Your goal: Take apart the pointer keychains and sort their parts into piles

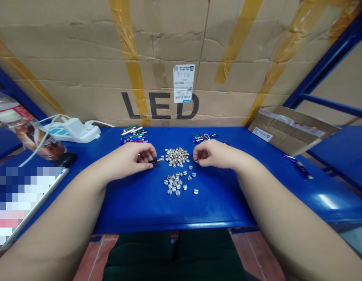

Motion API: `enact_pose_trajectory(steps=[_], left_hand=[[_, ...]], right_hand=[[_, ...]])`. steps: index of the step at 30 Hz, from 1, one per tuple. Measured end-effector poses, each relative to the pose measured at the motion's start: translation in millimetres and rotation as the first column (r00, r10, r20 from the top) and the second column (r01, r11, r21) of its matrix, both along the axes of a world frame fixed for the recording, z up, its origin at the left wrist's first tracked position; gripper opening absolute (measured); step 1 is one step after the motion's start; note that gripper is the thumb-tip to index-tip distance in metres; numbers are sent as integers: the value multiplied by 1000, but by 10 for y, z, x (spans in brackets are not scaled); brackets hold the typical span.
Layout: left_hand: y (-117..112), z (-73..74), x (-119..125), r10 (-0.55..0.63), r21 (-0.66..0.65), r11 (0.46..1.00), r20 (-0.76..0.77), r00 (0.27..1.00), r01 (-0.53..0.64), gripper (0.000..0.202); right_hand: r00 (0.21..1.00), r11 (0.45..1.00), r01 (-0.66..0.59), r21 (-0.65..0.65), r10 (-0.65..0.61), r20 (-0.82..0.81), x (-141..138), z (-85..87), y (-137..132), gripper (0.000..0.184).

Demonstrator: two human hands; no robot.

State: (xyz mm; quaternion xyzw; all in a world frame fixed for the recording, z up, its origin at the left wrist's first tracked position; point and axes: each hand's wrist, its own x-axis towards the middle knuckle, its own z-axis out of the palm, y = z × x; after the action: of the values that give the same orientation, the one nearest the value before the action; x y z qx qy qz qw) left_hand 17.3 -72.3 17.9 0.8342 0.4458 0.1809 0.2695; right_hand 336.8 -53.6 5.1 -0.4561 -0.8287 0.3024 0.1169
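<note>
My left hand (137,155) rests on the blue table (216,203) with its fingers closed round a small dark pen-like torch (156,160) whose silver tip points right. My right hand (212,153) lies curled on the table, fingers pinched on something I cannot make out, just right of a heap of small silver round caps (176,155). A second, looser scatter of silver caps (178,183) lies in front of the heap, between my forearms.
Coloured little torches (134,134) lie behind my left hand and coloured carabiner clips (204,137) behind my right. A white power strip (72,130), a bottle (29,132) and a tablet (23,203) are at left. A flat carton (292,130) and a purple torch (298,164) at right. A big LED carton behind.
</note>
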Motion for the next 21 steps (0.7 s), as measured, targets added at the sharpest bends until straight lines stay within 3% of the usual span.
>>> enact_pose_trajectory(steps=[2,6,9,12,17,21], left_hand=[[-15,16,20,-42,45,998,34,999,41,27],[-34,56,46,-146,178,974,7,989,142,15],[-22,56,37,-137,204,969,-21,990,138,13],[-1,34,-2,-72,158,984,-64,995,82,18],[2,8,-81,19,29,999,-101,995,-16,45],[-9,22,-109,78,-48,995,-231,970,-91,50]], right_hand=[[999,999,-20,-33,21,24,-10,2,-4,19],[998,998,-18,-61,22,64,-32,16,-28,25],[998,998,-20,-57,23,53,-42,35,-46,24],[999,998,-10,-58,13,37,-52,51,-56,21],[999,998,-14,-53,16,37,-64,61,-65,12],[997,993,-51,-105,57,49,-36,75,-60,2]])
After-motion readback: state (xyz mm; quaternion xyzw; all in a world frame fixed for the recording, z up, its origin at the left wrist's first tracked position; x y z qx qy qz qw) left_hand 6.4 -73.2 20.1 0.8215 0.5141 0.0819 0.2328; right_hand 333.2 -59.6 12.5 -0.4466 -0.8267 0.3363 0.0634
